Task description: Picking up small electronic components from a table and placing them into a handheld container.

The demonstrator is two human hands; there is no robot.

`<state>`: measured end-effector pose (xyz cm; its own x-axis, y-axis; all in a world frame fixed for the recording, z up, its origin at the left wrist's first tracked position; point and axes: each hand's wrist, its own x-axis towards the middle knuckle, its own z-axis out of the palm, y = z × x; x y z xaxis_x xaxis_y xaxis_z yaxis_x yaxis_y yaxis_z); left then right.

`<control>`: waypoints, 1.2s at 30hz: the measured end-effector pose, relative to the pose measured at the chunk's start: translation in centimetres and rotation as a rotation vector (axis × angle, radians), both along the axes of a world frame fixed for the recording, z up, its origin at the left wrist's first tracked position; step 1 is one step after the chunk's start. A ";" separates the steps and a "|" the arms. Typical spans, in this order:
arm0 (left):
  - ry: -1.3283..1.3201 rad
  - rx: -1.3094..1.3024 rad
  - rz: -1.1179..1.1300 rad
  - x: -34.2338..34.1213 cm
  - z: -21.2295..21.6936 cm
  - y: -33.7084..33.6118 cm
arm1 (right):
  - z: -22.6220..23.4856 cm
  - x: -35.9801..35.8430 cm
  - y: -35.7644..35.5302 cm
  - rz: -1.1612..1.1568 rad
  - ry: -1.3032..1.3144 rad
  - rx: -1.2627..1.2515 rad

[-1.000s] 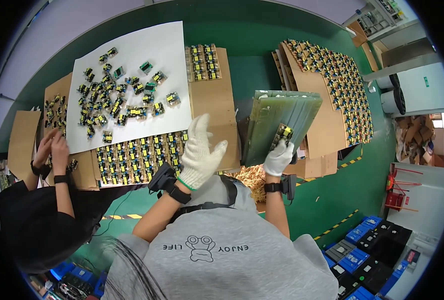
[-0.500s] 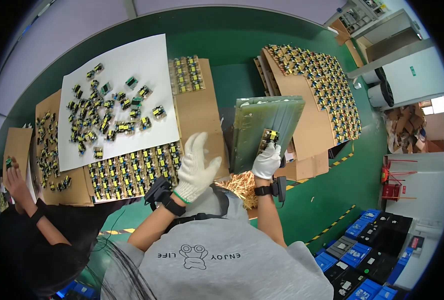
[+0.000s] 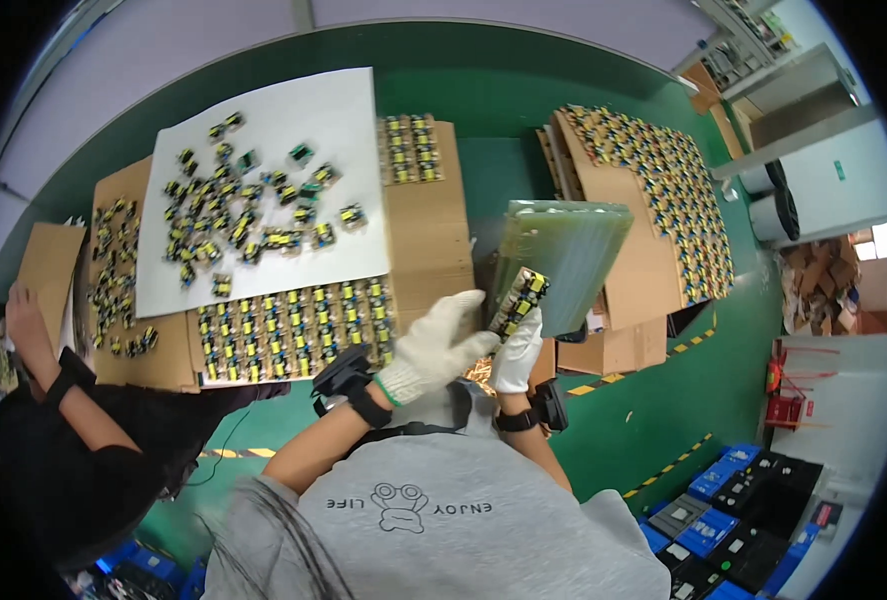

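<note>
A narrow strip of small circuit boards (image 3: 520,302) with yellow-topped parts stands tilted in my right hand (image 3: 520,358), which wears a white glove and grips its lower end. My left hand (image 3: 438,346), in a cream knitted glove with a green cuff edge, reaches in from the left. Its fingers are spread, the thumb close to the strip's lower end; whether they touch I cannot tell. Just behind the strip is a stack of greenish translucent sheets (image 3: 574,262). Left of my left hand, rows of similar boards (image 3: 294,335) lie on cardboard.
A white sheet (image 3: 349,110) carries many loose boards (image 3: 226,215). Brown cardboard (image 3: 429,230) lies beside it. Stacked cardboard with board rows (image 3: 664,180) stands at right. A co-worker's hand (image 3: 29,325) is at far left. Blue and black crates (image 3: 734,510) sit on the floor, lower right.
My right hand has drawn the board strip back toward me and left, off the greenish stack. My left hand has moved right, toward the strip. The view has shifted slightly.
</note>
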<state>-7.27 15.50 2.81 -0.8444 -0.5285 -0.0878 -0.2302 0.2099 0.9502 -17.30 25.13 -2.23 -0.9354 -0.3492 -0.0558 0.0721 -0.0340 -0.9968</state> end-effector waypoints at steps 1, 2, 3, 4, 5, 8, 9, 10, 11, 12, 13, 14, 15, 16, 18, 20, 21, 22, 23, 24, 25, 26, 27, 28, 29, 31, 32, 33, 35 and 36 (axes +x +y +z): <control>0.018 0.079 0.024 0.0 0.7 -0.1 | -0.5 0.8 -0.2 0.136 0.113 0.043; 0.042 0.158 0.047 0.0 1.5 -0.1 | -0.7 1.5 -0.5 0.270 0.230 0.083; -0.203 0.164 0.137 0.4 2.3 -0.5 | -0.7 1.9 -0.9 0.390 -0.076 -0.002; -0.033 0.274 0.169 1.5 -0.2 -1.2 | -0.3 1.8 -1.1 0.534 -0.119 -0.079; -0.080 0.244 0.246 2.2 -0.6 -2.0 | 0.7 1.9 -1.8 0.539 -0.004 -0.034; -0.118 0.017 0.470 4.3 -1.1 -3.6 | 2.8 2.1 -4.1 0.392 -0.020 0.032; -0.162 -0.153 0.418 5.0 -0.5 -4.2 | 3.0 1.9 -4.9 0.405 -0.074 0.089; -0.211 -0.322 0.364 5.8 -0.1 -4.9 | 3.2 2.1 -6.0 0.420 -0.126 0.147; -0.273 -0.548 0.271 6.4 0.0 -5.6 | 2.5 2.7 -7.2 0.435 -0.019 0.152; -0.360 -0.729 0.182 7.1 1.1 -6.1 | 3.1 3.4 -8.6 0.502 0.207 0.242; -0.337 -0.810 0.171 8.0 1.1 -6.6 | 4.1 4.4 -10.0 0.632 0.314 0.484; -0.314 -0.893 0.160 8.9 1.1 -7.1 | 5.2 5.5 -11.4 0.756 0.433 0.723; -0.369 -0.967 0.209 9.7 1.1 -7.6 | 5.5 6.6 -12.5 0.744 0.570 0.804; -0.386 -0.970 0.233 10.6 0.8 -8.1 | 5.1 7.1 -13.4 0.768 0.581 0.790; -0.259 -0.808 0.259 11.9 0.2 -9.3 | 2.5 7.0 -15.2 0.859 0.312 0.516; -0.348 -0.770 0.281 12.7 0.4 -10.3 | 1.2 7.1 -17.8 0.890 -0.123 0.420; -0.486 -0.562 0.325 12.8 0.6 -11.2 | 1.1 7.0 -18.6 0.924 -0.185 0.487; -0.613 -0.349 0.363 13.2 0.7 -11.9 | 1.1 7.0 -19.3 0.953 -0.247 0.556; -0.595 -0.423 0.430 13.8 -1.9 -12.5 | -0.7 7.7 -19.6 0.905 0.111 0.403; -0.595 -0.431 0.442 14.6 -3.1 -12.8 | -2.4 7.6 -20.3 0.926 0.238 0.529; -0.653 -0.545 0.424 15.6 -4.0 -13.3 | -1.5 8.3 -20.8 0.960 0.320 0.648; -0.707 -0.661 0.400 16.1 -4.0 -14.0 | -0.3 8.8 -21.4 0.984 0.404 0.767; -0.754 -0.509 0.352 16.1 -3.8 -14.7 | 0.0 9.2 -21.6 1.005 0.317 0.691; -0.750 -0.517 0.361 16.0 -3.8 -15.4 | -0.4 9.2 -22.4 1.005 0.326 0.683; -0.688 -0.519 0.373 15.7 -3.6 -16.0 | -1.3 8.9 -23.1 0.976 0.400 0.632; -0.698 -0.523 0.356 14.6 -3.6 -17.6 | -2.8 8.2 -24.7 0.946 0.411 0.514; -0.695 -0.531 0.358 13.9 -3.8 -18.2 | -2.7 8.0 -25.9 0.943 0.416 0.507; -0.668 -0.546 0.404 13.4 -3.9 -18.7 | -2.7 7.6 -27.0 0.939 0.393 0.466; -0.663 -0.642 0.458 12.5 -4.7 -19.5 | -2.4 6.8 -28.9 0.959 0.237 0.460; -0.660 -0.646 0.461 12.4 -5.2 -19.6 | -2.5 6.6 -29.2 0.957 0.241 0.456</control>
<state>5.13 -4.13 -2.40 -0.4345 -0.8996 -0.0444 -0.8525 0.3949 0.3425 -10.73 -4.11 -4.71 -0.2900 -0.9323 -0.2162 -0.3279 0.3091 -0.8927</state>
